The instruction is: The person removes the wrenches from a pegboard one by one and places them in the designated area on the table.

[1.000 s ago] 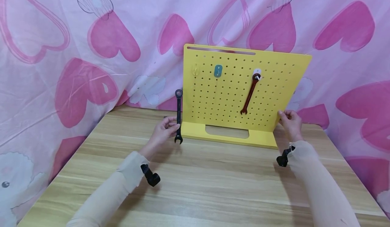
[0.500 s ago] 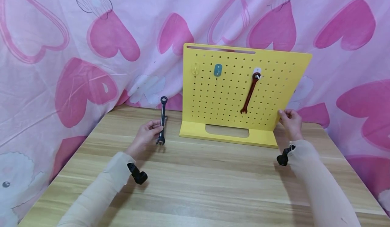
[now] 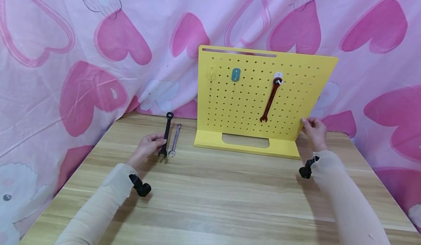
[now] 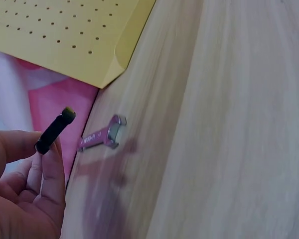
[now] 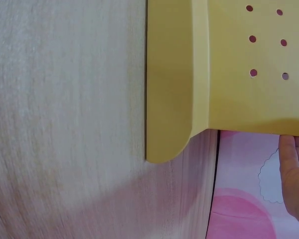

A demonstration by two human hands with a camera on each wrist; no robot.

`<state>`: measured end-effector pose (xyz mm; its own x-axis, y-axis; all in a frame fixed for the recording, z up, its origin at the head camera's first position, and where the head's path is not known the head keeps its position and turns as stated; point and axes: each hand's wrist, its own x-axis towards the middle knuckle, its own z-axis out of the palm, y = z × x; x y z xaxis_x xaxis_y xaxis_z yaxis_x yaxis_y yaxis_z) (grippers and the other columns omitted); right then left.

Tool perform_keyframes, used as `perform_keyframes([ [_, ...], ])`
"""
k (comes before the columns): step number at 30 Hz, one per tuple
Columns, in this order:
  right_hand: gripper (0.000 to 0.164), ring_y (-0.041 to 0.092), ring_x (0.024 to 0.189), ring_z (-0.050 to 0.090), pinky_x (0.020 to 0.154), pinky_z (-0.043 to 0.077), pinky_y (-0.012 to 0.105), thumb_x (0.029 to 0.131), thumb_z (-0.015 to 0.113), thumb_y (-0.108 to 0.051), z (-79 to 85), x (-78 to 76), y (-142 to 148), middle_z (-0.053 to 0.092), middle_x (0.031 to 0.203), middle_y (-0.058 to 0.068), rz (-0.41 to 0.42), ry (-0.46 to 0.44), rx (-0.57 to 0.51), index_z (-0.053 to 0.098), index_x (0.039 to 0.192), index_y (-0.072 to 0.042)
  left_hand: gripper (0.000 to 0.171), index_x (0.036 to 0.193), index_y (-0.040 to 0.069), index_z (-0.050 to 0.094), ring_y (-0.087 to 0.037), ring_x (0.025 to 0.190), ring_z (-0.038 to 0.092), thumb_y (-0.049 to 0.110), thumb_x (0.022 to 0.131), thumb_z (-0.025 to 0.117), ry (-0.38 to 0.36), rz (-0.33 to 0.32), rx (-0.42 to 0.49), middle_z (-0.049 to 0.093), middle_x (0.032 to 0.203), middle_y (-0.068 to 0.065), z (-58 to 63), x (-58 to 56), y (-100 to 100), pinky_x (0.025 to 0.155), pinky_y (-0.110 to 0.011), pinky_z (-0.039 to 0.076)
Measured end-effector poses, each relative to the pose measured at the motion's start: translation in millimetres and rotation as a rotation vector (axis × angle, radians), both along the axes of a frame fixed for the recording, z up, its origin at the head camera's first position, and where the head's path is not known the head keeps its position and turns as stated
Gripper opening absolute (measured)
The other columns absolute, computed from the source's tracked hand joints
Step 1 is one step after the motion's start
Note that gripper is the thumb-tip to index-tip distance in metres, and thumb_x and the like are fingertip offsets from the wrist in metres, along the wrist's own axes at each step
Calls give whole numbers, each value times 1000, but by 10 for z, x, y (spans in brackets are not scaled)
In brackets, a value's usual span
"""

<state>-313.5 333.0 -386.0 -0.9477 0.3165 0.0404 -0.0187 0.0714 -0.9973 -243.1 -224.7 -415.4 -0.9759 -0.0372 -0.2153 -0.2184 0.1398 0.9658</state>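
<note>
My left hand pinches a black combination wrench between thumb and fingers, its ring end up and its open end down near the table. In the left wrist view, the black wrench is seen nearly end-on. Just right of it, a smaller silver combination wrench lies on the table. The yellow pegboard stands upright on its base. My right hand grips the board's right edge, thumb in front; the right wrist view catches the fingers at that edge. A dark red wrench hangs on the board by its ring.
The red wrench hangs from a white hook. Further left on the board are a blue hook and a clear yellowish hook. A pink heart-patterned cloth hangs behind the wooden table.
My left hand has carried the black wrench leftward, away from the pegboard's left edge and lower, which uncovers the silver wrench. My right hand stays at the board's edge.
</note>
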Motion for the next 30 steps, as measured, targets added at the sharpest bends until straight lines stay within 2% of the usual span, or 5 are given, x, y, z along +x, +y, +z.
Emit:
perform_keyframes([
  [8,18,4,83,55,72,52,11,90,61,-26,3,-24,-5,51,92,0,-26,-22,-23,51,94,-12,43,131,-12,43,4,73,53,6,93,54,-40,-17,-84,63,92,4,-41,4,-76,65,-13,50],
  [15,16,4,82,56,72,52,11,91,60,-25,11,6,-20,52,91,0,-12,-3,-20,51,94,-12,44,131,-10,45,0,77,53,8,93,54,-80,-24,-161,61,107,-9,-65,10,-119,68,-16,50],
  [30,17,4,82,57,70,52,10,91,60,-25,10,11,-21,53,92,1,-7,-5,-16,52,94,-11,40,126,-10,50,-5,79,51,8,91,54,-76,2,-256,60,107,-12,-146,6,-155,65,-15,47],
])
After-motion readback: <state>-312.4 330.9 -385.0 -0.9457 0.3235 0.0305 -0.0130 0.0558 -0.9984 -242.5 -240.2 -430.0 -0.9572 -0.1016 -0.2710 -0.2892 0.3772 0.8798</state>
